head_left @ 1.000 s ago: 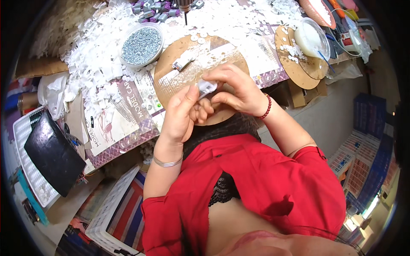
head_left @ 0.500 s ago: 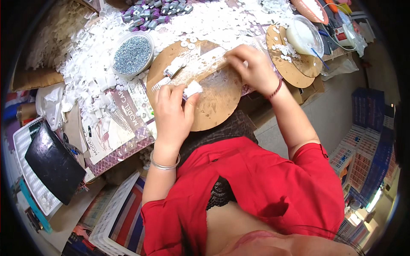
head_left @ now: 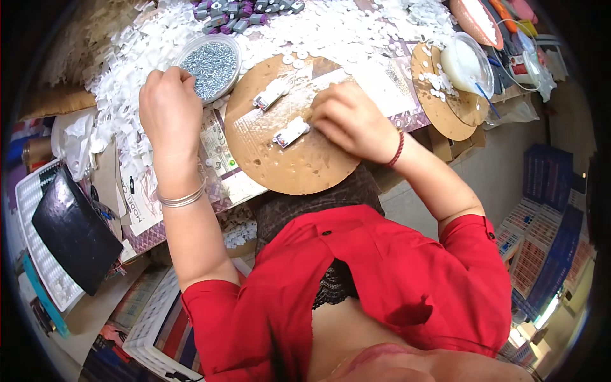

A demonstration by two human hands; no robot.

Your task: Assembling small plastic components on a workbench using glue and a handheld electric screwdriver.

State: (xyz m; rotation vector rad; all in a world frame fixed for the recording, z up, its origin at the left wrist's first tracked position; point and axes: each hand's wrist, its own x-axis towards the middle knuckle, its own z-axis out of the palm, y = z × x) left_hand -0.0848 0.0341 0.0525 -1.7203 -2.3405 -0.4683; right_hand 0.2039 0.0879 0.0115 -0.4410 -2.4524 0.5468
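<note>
My left hand is at the left rim of a round clear tub filled with small silvery-blue metal pieces, over a heap of white plastic pieces. Its fingers are curled and their tips hidden. My right hand hovers at the right side of a round brown board, fingers folded inward; whatever they hold cannot be made out. Two small white block-shaped parts with dark markings lie apart on the board: an upper one and a lower one, the latter just left of my right fingers.
Grey-and-purple blocks are piled at the back, beside many scattered white discs. To the right, a clear tub of white stuff rests on another brown board. A white crate with a black cover stands at the left.
My left hand has left the lower white part and swung up and left to the tub of metal pieces. My right hand has come lower, nearer that part, its fingers more curled.
</note>
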